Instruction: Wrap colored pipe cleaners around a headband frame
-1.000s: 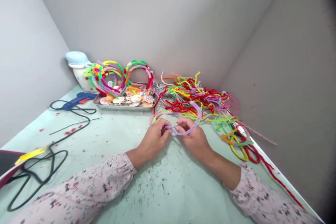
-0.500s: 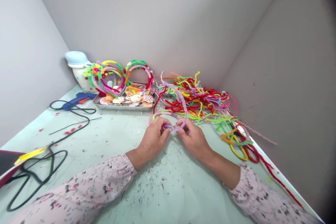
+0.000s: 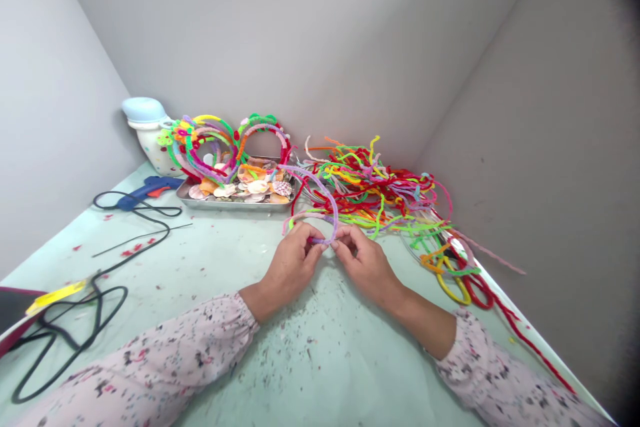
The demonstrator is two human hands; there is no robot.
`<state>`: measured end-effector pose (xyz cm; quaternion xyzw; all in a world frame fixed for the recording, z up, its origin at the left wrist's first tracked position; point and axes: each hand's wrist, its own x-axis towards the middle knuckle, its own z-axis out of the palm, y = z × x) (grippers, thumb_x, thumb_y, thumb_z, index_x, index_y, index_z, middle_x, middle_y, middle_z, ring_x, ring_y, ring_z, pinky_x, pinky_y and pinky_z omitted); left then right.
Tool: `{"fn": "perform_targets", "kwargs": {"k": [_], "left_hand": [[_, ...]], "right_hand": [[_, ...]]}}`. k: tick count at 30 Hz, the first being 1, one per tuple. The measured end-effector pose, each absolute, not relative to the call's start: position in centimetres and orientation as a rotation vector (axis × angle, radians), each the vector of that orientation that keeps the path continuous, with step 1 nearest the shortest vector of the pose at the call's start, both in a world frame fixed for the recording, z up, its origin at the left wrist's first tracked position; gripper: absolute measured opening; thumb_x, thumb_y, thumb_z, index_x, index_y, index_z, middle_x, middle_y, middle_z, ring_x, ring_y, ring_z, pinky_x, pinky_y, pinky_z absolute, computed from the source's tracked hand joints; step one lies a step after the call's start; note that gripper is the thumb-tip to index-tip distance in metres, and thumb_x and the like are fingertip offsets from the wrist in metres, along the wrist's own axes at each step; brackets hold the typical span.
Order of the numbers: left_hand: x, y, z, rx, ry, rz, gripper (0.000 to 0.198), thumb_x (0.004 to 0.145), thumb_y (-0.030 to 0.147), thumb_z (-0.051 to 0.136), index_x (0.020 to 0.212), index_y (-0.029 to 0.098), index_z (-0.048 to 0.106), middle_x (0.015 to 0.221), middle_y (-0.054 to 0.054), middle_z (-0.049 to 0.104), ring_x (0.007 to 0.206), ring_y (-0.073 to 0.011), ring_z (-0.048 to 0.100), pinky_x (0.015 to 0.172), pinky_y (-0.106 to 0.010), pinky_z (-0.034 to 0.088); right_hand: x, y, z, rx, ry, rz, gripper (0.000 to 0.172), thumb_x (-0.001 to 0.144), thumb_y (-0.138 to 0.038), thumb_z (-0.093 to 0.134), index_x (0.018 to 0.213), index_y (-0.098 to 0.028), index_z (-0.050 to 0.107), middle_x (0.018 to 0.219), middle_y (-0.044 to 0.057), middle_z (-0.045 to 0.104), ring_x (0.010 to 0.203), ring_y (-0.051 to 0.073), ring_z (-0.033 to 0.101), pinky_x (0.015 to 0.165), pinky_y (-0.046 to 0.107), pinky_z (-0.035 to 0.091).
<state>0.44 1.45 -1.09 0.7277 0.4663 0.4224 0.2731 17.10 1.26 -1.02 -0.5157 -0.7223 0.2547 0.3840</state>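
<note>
A lilac pipe cleaner (image 3: 331, 199) rises from between my two hands and arcs up and leftward, its free tip near the shell tray. My left hand (image 3: 296, 255) is closed in a pinch on a thin band (image 3: 313, 215) wrapped in pink, green and purple pipe cleaner, which curves behind the fingers. Close beside it, my right hand (image 3: 364, 259) pinches at the base of the lilac pipe cleaner, thumb and forefinger together. Fingers hide part of where the strand meets the band.
Behind my hands stands a metal tray (image 3: 240, 205) of seashells (image 3: 257, 187), with wrapped headbands (image 3: 210, 147) on top. Loose pipe cleaners (image 3: 370, 180) pile to the right, near scissors (image 3: 455, 290). At left are a blue glue gun (image 3: 143, 192), black cord (image 3: 100, 293) and white jar (image 3: 153, 140).
The lilac strand has swung left and bends in a tighter arc by my fingers. My right hand has shifted slightly left, while my left hand stays in place.
</note>
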Motion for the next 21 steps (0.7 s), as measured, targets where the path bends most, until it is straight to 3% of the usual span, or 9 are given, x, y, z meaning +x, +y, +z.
{"fn": "perform_targets", "kwargs": {"k": [4,10,21], "left_hand": [[0.42,1.35,-0.87,1.966,1.251,1.132,0.004,0.085,0.020,0.051,0.086,0.017,0.054,0.083,-0.003,0.056,0.086,-0.0174,0.052,0.070,-0.026,0.040],[0.35,1.29,-0.71,1.947,1.267,1.108,0.002,0.084,0.020,0.052,0.082,0.018,0.052,0.073,0.000,0.052,0.075,-0.0154,0.050,0.064,-0.025,0.037],[0.38,1.20,-0.71,1.877,1.239,1.117,0.007,0.082,0.024,0.053,0.080,0.017,0.053,0.074,0.001,0.051,0.066,-0.0127,0.046,0.060,-0.024,0.034]], "right_hand": [[17.13,1.26,-1.09,-1.311,-1.852,0.636,0.016,0.087,-0.033,0.049,0.096,-0.020,0.055,0.074,-0.002,0.061,0.065,0.013,0.056,0.061,0.024,0.042],[17.18,1.25,-1.18,-1.318,-1.871,0.615,0.016,0.087,-0.033,0.049,0.096,-0.021,0.054,0.073,-0.001,0.060,0.066,0.014,0.057,0.060,0.024,0.042],[17.16,1.20,-1.15,-1.307,-1.897,0.625,0.014,0.088,-0.032,0.048,0.096,-0.021,0.053,0.074,-0.001,0.060,0.068,0.015,0.057,0.061,0.025,0.043]]}}
